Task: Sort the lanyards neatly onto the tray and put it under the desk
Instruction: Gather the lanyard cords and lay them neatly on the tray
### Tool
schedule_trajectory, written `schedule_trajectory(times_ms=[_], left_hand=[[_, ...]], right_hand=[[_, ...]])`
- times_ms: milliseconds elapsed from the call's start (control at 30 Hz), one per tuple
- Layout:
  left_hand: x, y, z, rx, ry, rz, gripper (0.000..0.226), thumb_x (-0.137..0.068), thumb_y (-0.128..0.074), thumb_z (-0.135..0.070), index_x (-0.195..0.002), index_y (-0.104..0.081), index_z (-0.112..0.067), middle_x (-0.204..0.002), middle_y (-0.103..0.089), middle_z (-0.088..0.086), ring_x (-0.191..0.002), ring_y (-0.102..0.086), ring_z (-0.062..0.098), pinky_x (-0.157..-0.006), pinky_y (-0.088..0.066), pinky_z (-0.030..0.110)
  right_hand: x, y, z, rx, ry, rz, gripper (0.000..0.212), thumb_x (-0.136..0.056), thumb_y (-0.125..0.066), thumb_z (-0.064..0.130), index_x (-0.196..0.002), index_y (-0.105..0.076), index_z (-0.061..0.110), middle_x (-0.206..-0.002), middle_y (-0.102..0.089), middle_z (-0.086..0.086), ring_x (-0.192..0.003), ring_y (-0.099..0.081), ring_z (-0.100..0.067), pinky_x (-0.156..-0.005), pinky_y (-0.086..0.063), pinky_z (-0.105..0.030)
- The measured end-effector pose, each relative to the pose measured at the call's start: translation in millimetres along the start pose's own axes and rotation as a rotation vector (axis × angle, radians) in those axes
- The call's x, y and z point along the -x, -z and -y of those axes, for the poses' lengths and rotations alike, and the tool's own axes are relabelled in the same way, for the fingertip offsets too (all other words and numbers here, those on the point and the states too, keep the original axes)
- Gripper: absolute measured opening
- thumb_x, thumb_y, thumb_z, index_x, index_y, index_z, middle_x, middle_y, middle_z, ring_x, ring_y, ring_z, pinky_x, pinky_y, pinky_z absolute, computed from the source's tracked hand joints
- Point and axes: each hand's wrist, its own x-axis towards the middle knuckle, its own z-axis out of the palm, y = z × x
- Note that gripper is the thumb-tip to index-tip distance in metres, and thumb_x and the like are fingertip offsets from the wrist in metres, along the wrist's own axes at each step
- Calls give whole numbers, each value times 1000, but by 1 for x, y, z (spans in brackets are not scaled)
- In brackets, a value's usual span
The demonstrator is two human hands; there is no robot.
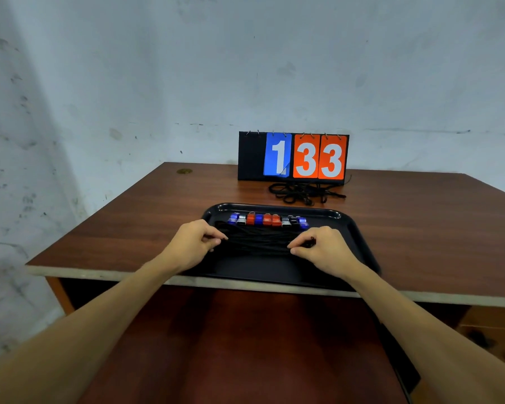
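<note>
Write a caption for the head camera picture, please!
Both hands, left and right, straighten black lanyards on a tray.

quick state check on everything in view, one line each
tray: on the desk, near its front edge
sorted lanyards: in the tray, clips lined up at the far side
loose cords: tangled on the desk behind the tray
left hand: fingers pinching the cords
right hand: fingers pinching the cords
flip scoreboard: upright, showing 133

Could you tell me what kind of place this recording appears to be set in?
Probably a plain indoor workspace set up for recorded tasks, not a furnished office: a wooden desk against a stained, bare wall, and a flip scoreboard reading 133 standing at the back, likely a take counter.
</note>
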Motion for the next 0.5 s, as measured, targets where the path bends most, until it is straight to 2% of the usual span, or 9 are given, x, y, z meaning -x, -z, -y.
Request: schedule_trajectory(times_ms=[100,233,400,500], left_hand=[[-5,-3,0,-43,29,-29,16,-85,-68,-12,-99,-74,-17,-90,-60,-6,-74,-53,1,-69,-36,6],[-9,-8,3,-37,63,-68,19,-83,-70,-13,-99,-71,-23,-83,-60,-6,-68,-51,2,-64,-36,11],[-6,-9,0,-51,54,-111,17,-81,-73,-13,-92,-70,-25,-88,-54,-2,-72,-49,6,-69,-36,16],[-5,-5,-6,-33,35,-113,21,-79,-75,-17,-97,-70,-27,-90,-49,-4,-76,-49,5,-76,-38,20]], right_hand=[[-2,1,-1,47,-9,-25,9,-83,-72,19,-91,-76,21,-89,-65,14,-89,-55,1,-83,-39,-11],[-3,0,-2,68,-23,-12,9,-83,-73,19,-92,-76,20,-86,-63,14,-80,-55,3,-67,-37,-3],[-5,1,-2,78,-38,-22,8,-82,-73,20,-90,-75,20,-82,-60,15,-74,-52,6,-61,-37,-4],[-3,4,-2,87,-33,-48,10,-80,-75,22,-89,-75,19,-78,-60,15,-66,-52,3,-58,-38,-2]])
